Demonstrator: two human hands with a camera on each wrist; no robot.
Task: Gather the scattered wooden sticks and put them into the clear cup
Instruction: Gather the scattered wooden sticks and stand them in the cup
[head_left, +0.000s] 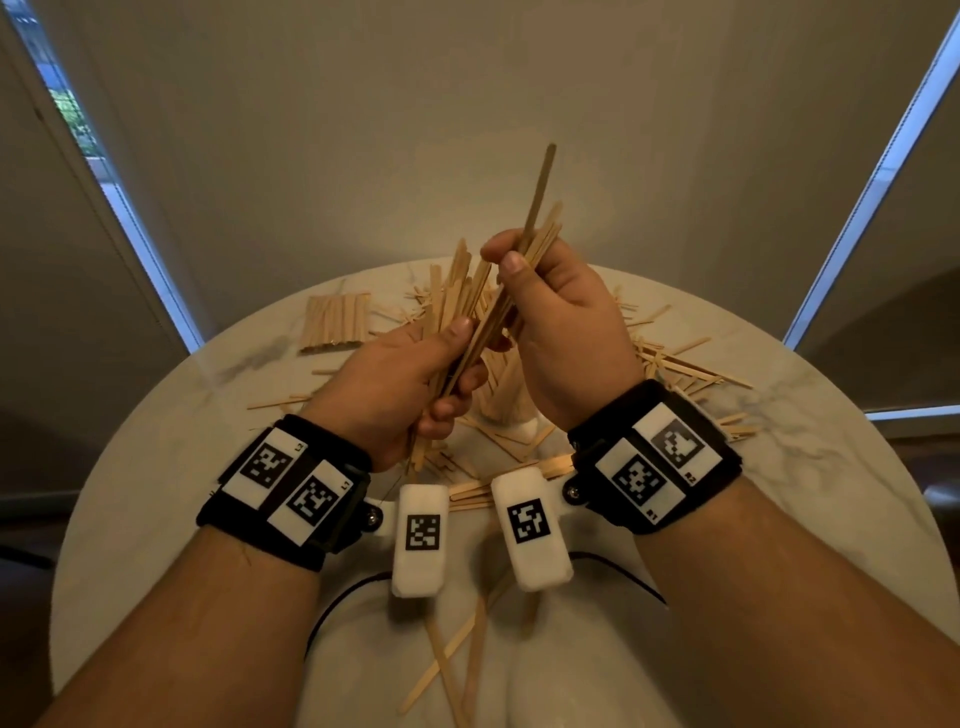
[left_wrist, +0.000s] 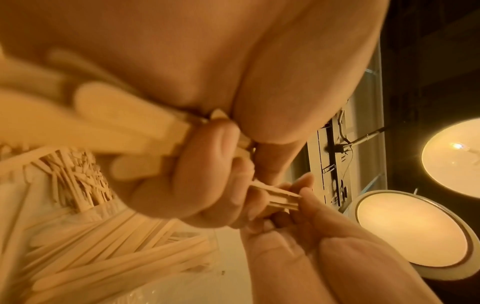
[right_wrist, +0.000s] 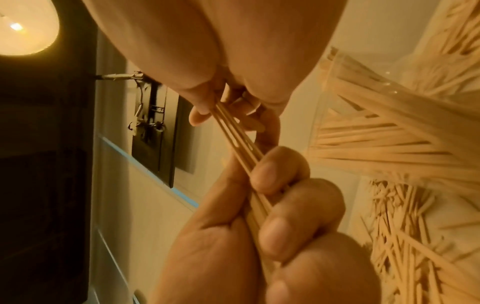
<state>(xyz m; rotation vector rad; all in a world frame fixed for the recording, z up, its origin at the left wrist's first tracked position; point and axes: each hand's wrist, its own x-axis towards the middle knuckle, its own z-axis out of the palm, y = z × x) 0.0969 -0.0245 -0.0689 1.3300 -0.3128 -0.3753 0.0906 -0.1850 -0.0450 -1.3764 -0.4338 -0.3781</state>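
Above the table, both hands grip one bundle of thin wooden sticks (head_left: 535, 208) that slants up to the right. My left hand (head_left: 452, 369) curls round its lower part, and my right hand (head_left: 514, 260) pinches it higher up. In the right wrist view the bundle (right_wrist: 233, 133) runs between both hands' fingers. The clear cup (head_left: 506, 400) stands behind my hands, mostly hidden, and holds many sticks (head_left: 460, 291). Its clear wall (right_wrist: 376, 115) shows in the right wrist view. Loose sticks (head_left: 675, 358) lie scattered on the table.
The round white marble table (head_left: 208, 415) holds a neat stack of sticks (head_left: 335, 322) at the back left. More loose sticks (head_left: 452, 649) lie near the front edge by my body. Window blinds hang beyond the table.
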